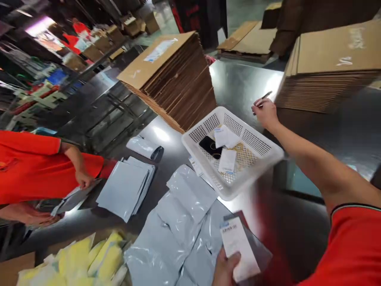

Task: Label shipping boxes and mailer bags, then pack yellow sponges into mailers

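Note:
My left hand (228, 264), low in the picture, grips a white printed label slip (239, 248) with its thumb on top. A dark grey flat piece (258, 246) shows behind the slip; whether the hand holds it too is unclear. My right hand (266, 113) is closed round a dark pen (267, 95), above the metal table beyond the white plastic basket (262, 163). Inside the basket lie a black phone (210, 146) and several white slips (228, 161). Grey plastic mailer bags (190, 218) overlap on the table beside my left hand.
Tall stacks of flat cardboard (181, 79) and more cardboard (327, 87) flank the table's far side. Grey mailers (125, 186) and a rolled bag (144, 147) lie left. Yellow packed items (89, 258) sit at bottom left. A co-worker in red (35, 167) handles a grey bag.

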Motion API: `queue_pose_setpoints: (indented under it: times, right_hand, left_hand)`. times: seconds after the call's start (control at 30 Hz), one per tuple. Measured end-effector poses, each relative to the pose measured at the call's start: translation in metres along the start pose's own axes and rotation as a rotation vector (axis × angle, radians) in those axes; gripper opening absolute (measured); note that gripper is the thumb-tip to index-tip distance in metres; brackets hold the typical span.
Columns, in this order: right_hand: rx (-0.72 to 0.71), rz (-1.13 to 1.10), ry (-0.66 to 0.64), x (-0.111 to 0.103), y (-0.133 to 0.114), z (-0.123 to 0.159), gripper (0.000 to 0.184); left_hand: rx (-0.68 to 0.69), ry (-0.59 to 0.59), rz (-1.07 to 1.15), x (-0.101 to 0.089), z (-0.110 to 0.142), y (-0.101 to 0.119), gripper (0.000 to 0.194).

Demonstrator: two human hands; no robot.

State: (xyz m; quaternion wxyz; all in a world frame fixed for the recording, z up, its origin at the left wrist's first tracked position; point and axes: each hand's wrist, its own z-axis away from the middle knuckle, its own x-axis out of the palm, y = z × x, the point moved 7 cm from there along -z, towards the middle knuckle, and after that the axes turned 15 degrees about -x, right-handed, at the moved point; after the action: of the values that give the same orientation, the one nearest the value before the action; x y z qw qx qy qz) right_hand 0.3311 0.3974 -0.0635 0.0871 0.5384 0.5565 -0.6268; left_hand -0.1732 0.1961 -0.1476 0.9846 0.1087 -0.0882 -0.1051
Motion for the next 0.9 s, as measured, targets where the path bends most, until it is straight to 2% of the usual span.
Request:
queue_pose_setpoints:
  times: [0.07,0.17,0.27,0.37,0.47,0.53,0.6,0.63,0.7,0.77,0.83,0.9]
  right_hand:
    - [0.006,-0.220,0.119,-0.026,-0.013,0.071,0.025]
    - [0.037,-0.444,0.164,-0.047,-0.021,0.190,0.025]
    - [0.107,-0.624,0.142,-0.044,-0.005,0.289,0.028]
    - [0.232,-0.746,0.202,-0.031,0.027,0.351,0.031]
    - [0.337,-0.811,0.241,-0.015,0.049,0.385,0.031]
    - [0.380,-0.831,0.247,-0.007,0.056,0.397,0.031]
    - [0.399,-0.833,0.239,0.001,0.059,0.404,0.032]
    - [0.399,-0.826,0.237,0.004,0.060,0.406,0.032]
    - [0.382,-0.804,0.250,0.009,0.061,0.407,0.032]
    - [0.325,-0.759,0.263,0.012,0.058,0.404,0.030]
    - [0.218,-0.655,0.251,0.014,0.048,0.400,0.027]
    - [0.064,-0.534,0.221,0.016,0.030,0.395,0.020]
  left_hand:
    - [-0.003,-0.072,-0.065,0.021,0.010,-0.014,0.057]
    - [0.067,-0.147,-0.265,0.074,0.011,-0.007,0.055]
    - [0.211,-0.085,-0.539,0.125,-0.001,0.017,0.044]
    - [0.251,-0.074,-0.606,0.160,-0.024,0.029,0.038]
    - [0.259,-0.071,-0.648,0.173,-0.049,0.027,0.038]
    - [0.259,-0.064,-0.694,0.171,-0.059,0.021,0.040]
    - [0.327,0.026,-0.846,0.162,-0.061,0.021,0.048]
    - [0.408,0.117,-0.963,0.156,-0.058,0.025,0.054]
    - [0.653,0.337,-1.209,0.147,-0.046,0.039,0.063]
    - [0.926,0.447,-1.402,0.146,-0.036,0.051,0.067]
    - [1.128,0.388,-1.581,0.149,-0.037,0.055,0.070]
    - [1.218,0.275,-1.758,0.151,-0.050,0.054,0.077]
